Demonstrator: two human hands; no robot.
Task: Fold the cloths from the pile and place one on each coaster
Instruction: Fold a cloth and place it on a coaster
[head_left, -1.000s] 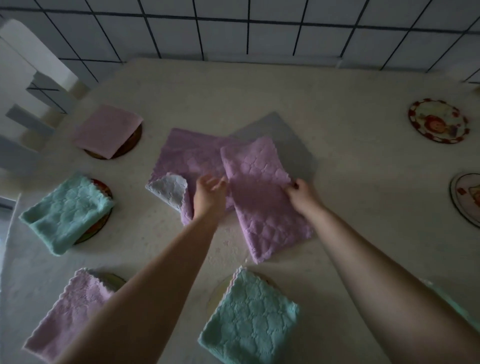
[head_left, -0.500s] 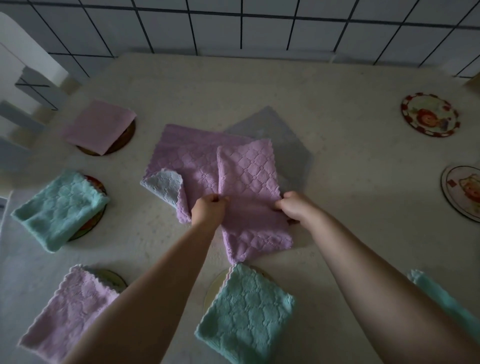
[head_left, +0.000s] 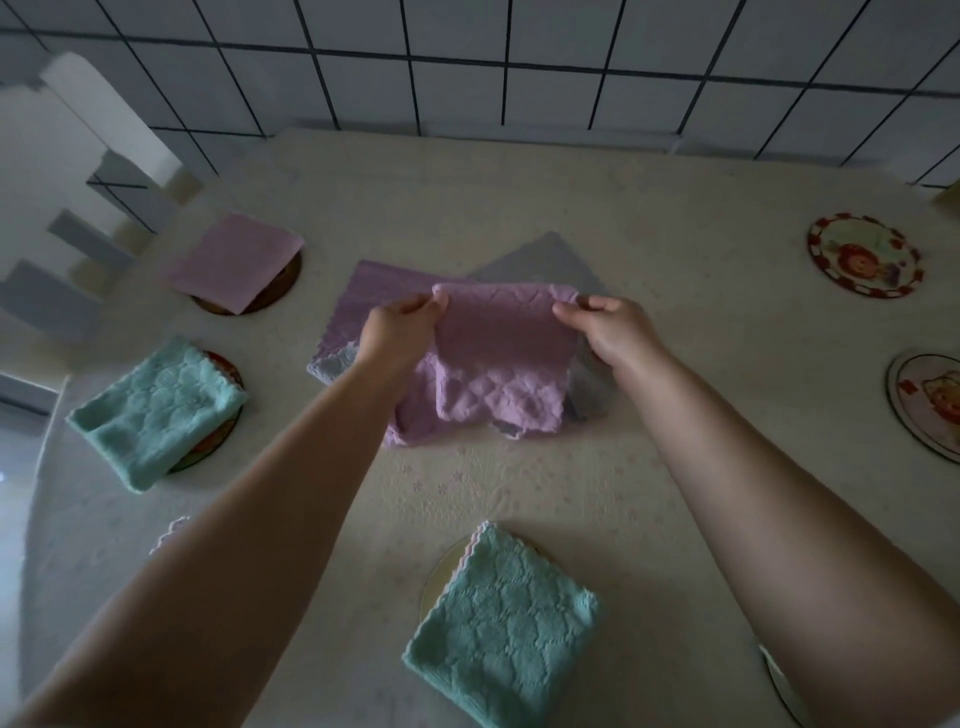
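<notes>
I hold a folded purple cloth (head_left: 501, 364) up above the pile, its lower edge hanging down. My left hand (head_left: 397, 327) pinches its upper left corner and my right hand (head_left: 613, 327) pinches its upper right corner. Under it lie another purple cloth (head_left: 363, 301) and a grey cloth (head_left: 540, 260) of the pile. Two bare picture coasters sit at the right: one far (head_left: 865, 254), one at the edge (head_left: 930, 405). Folded cloths cover other coasters: pink (head_left: 234, 262), teal at left (head_left: 156, 410), teal in front (head_left: 501, 623).
The table (head_left: 675, 467) has a pale flowered cover and ends at a white tiled wall (head_left: 519, 67). A white chair (head_left: 78, 171) stands at the far left. My left forearm hides most of a pink cloth (head_left: 174, 530) at the near left.
Both hands have lifted the folded purple cloth off the pile by its corners and raised it, doubling it over. The view has tilted up slightly.
</notes>
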